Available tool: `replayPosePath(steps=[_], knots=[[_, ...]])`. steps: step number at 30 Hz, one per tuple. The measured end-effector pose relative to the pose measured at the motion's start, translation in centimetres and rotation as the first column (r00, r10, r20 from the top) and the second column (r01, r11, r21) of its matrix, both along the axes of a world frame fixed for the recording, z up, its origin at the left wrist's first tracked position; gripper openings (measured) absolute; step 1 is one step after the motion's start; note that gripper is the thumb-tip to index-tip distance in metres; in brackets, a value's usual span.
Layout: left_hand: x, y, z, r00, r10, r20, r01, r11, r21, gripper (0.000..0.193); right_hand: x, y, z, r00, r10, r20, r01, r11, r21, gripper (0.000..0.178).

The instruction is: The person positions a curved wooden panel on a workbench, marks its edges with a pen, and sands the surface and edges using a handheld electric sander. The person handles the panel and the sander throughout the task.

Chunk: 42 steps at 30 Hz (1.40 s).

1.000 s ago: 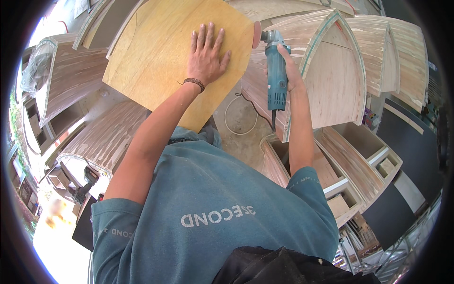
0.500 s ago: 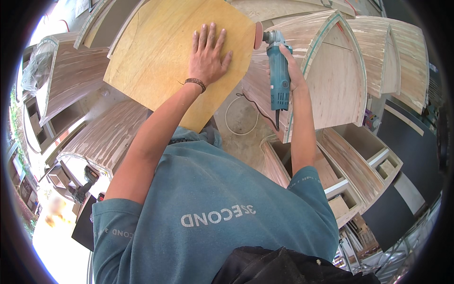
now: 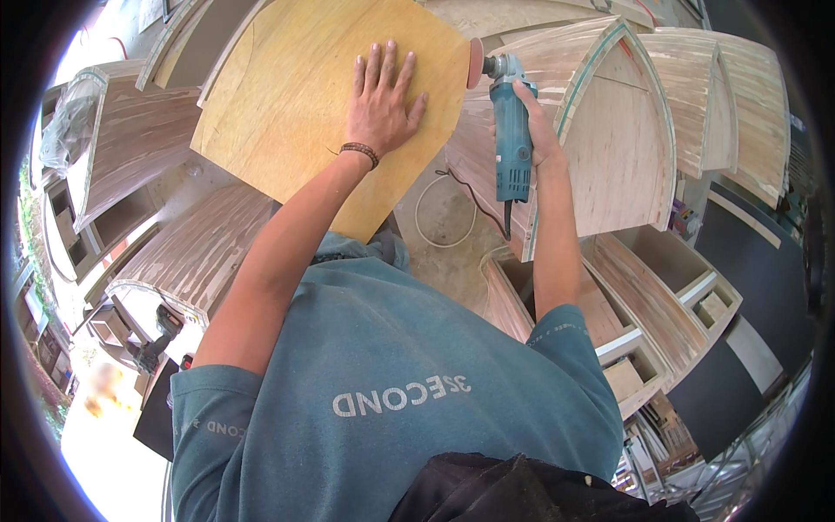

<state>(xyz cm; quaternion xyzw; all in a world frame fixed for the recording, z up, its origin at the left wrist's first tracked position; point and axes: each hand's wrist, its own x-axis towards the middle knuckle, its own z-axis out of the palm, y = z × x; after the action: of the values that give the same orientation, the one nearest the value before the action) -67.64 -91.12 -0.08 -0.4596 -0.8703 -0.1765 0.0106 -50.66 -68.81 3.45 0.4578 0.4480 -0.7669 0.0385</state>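
Note:
A yellowish plywood panel [image 3: 287, 104] with angled edges lies in front of me. My left hand [image 3: 380, 109] rests flat on it, fingers spread, a braided bracelet at the wrist. In my right hand [image 3: 541, 130] is a teal angle grinder [image 3: 511, 139], its body pointing away from me and the fingers wrapped round it. A reddish round sanding disc [image 3: 475, 63] on its head stands at the panel's right edge, seemingly touching it. From the grinder's near end a dark cord [image 3: 507, 222] hangs down.
Curved, boat-shaped wooden cabinets stand around: one with a pointed front [image 3: 622, 148] right beside the grinder, another striped one [image 3: 191, 248] at the left. A pale looped hose or cable [image 3: 420, 217] lies on the floor. Dark boards [image 3: 748, 270] lean at the right; a cordless drill [image 3: 161, 335] sits at lower left.
The grinder's near end has shifted very slightly, with its disc still at the panel's edge. My left hand stays in nearly the same place on the panel.

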Motion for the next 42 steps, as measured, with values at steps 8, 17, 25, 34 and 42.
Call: replayPosePath(steps=[8, 17, 25, 34, 42], knots=[[0.1, 0.0, -0.1, 1.000, -0.003, -0.013, 0.003, 1.000, -0.002, 0.066, 0.1, -0.8, 0.5, 1.000, -0.002, 0.001, 0.002, 1.000, 0.030, 0.069], [0.0, 0.0, -0.1, 1.000, -0.003, -0.007, 0.003, 1.000, 0.001, 0.067, 0.4, -1.1, 0.3, 1.000, -0.025, -0.003, 0.025, 1.000, 0.015, 0.065], [0.0, 0.0, -0.4, 1.000, -0.013, -0.002, 0.013, 1.000, -0.006, 0.067, 0.7, -1.4, 0.1, 1.000, -0.030, 0.010, 0.030, 1.000, 0.005, 0.067], [0.1, 0.1, -0.4, 1.000, -0.010, 0.005, 0.010, 0.999, 0.032, 0.065, 1.7, -2.5, -0.6, 0.999, -0.048, 0.012, 0.048, 0.999, -0.012, 0.064], [0.1, 0.0, -0.5, 1.000, -0.010, 0.005, 0.010, 0.999, 0.048, 0.064, 2.2, -3.5, -0.1, 0.997, -0.075, 0.026, 0.076, 0.997, -0.033, 0.065]])
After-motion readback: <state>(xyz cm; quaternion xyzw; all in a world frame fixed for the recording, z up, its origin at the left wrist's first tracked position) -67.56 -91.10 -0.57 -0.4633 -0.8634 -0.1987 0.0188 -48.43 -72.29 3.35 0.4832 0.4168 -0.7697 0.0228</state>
